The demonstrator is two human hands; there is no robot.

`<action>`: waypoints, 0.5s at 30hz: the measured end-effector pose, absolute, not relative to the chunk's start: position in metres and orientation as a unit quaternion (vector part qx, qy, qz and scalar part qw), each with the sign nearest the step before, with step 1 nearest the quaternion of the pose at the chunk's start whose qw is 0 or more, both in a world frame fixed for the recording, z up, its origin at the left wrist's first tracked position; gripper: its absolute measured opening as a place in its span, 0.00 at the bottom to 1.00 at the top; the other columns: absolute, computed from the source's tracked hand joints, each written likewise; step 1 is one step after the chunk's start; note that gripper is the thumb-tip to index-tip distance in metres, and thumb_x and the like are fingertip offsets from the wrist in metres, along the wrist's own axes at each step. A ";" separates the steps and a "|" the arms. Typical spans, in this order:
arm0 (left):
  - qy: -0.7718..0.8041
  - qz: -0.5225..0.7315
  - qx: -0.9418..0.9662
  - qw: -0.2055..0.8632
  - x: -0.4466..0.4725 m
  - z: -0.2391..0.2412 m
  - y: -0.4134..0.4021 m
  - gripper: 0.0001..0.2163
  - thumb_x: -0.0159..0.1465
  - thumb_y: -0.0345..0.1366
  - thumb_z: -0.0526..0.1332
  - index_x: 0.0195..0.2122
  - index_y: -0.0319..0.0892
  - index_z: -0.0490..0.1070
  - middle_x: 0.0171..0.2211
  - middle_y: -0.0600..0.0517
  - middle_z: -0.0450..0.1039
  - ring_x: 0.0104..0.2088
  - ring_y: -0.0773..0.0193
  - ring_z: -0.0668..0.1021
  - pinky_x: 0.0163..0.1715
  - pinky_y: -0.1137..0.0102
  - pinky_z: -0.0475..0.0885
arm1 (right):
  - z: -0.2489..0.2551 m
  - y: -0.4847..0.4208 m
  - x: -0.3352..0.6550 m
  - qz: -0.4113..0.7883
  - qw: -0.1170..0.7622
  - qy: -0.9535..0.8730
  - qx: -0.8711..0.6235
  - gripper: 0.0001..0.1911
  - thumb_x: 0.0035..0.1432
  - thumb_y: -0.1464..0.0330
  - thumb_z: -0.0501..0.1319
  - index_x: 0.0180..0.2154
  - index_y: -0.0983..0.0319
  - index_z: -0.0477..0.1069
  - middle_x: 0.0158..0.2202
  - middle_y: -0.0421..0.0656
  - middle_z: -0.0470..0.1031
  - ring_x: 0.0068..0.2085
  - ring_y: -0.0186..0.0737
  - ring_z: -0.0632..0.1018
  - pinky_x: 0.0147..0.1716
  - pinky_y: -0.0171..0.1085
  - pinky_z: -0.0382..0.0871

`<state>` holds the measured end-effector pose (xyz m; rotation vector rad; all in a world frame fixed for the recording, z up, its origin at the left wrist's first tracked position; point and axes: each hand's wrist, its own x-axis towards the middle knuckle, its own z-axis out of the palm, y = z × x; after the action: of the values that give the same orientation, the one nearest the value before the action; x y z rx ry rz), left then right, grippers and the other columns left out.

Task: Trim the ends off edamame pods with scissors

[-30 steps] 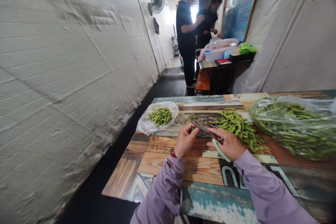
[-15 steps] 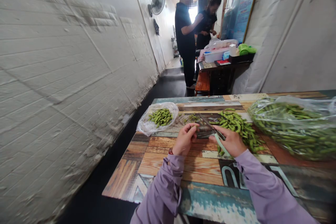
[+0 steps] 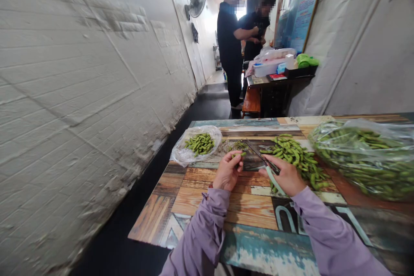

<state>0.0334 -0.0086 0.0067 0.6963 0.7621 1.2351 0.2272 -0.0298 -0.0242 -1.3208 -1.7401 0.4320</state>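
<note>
My left hand pinches a green soybean pod between thumb and fingers. In my right hand is a pair of scissors with pale green handles; the dark blades point up and left over the table. Just beyond the right hand lies a heap of loose soybean pods. Small trimmings are scattered past the left fingertips. To the left, a clear plastic bag lies spread open with a small pile of pods on it.
A large clear bag full of pods rests at the right of the patchwork-patterned table. Farther back, two people in dark clothes stand by a side table with boxes and bags. A white wall runs along the left.
The pod in my left fingers now shows more clearly. My right hand still holds the scissors in nearly the same place. In the background, one person's arm has lowered slightly.
</note>
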 end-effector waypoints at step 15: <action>0.349 0.517 0.318 0.714 0.039 0.007 -0.015 0.18 0.46 0.39 0.71 0.32 0.38 0.66 0.22 0.56 0.69 0.18 0.78 0.65 0.17 0.81 0.54 | -0.030 -0.030 0.223 0.158 0.379 -0.766 -0.494 0.27 0.50 0.58 0.63 0.51 0.59 0.70 0.44 0.47 0.76 0.42 0.45 0.78 0.41 0.41 0.74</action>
<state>0.0385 -0.0150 0.0075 0.7041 0.7729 1.1464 0.2234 -0.0304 -0.0297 -1.2630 -1.9561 0.4035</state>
